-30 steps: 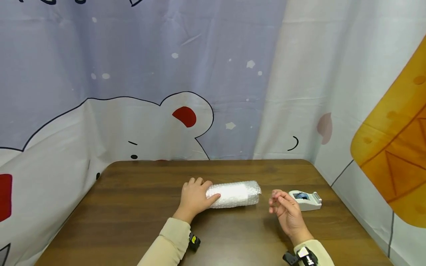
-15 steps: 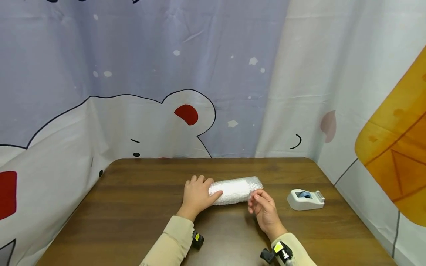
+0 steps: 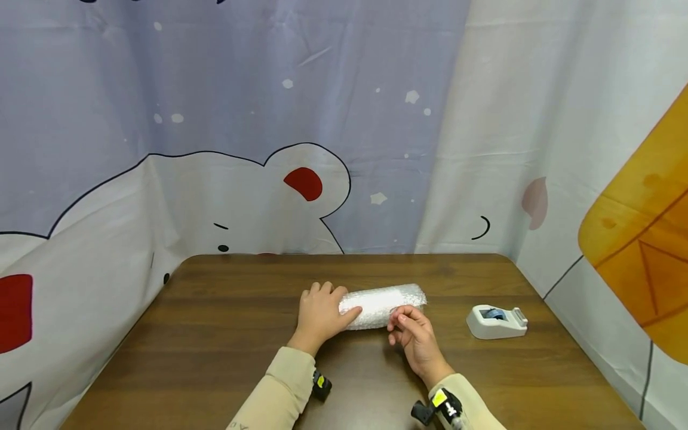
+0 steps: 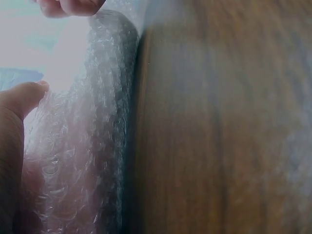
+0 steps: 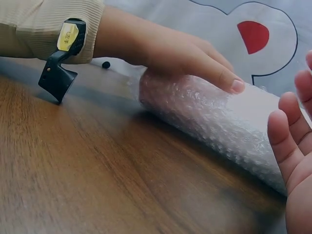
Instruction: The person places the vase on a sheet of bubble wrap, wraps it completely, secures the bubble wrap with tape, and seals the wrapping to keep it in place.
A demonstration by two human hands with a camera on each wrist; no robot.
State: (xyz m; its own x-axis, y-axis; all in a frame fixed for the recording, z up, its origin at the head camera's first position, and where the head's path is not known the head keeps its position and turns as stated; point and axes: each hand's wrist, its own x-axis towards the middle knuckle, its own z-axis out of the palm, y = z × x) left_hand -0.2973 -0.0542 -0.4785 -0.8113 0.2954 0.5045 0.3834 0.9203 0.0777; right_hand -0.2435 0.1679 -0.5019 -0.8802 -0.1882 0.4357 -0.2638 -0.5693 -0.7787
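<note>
A bubble-wrapped roll (image 3: 371, 301) lies sideways near the middle of the table, with a bright white area on its top. My left hand (image 3: 321, 313) holds its left end, thumb along the near top side and fingers over the far side. In the right wrist view the left hand (image 5: 183, 58) lies over the wrap (image 5: 209, 117). My right hand (image 3: 416, 337) is at the roll's right front, thumb and forefinger pinched together. A small clear bit, which looks like a piece of tape, shows faintly at those fingertips. The other right fingers are loosely bent.
A white tape dispenser (image 3: 495, 322) with a blue core stands on the wooden table (image 3: 215, 358), to the right of the right hand. Behind the table hangs a printed curtain (image 3: 242, 89). Small cameras sit on both wrists.
My right hand has moved left from beside the tape dispenser to the front of the roll's right end. My left hand keeps its hold on the roll. The view has shifted slightly.
</note>
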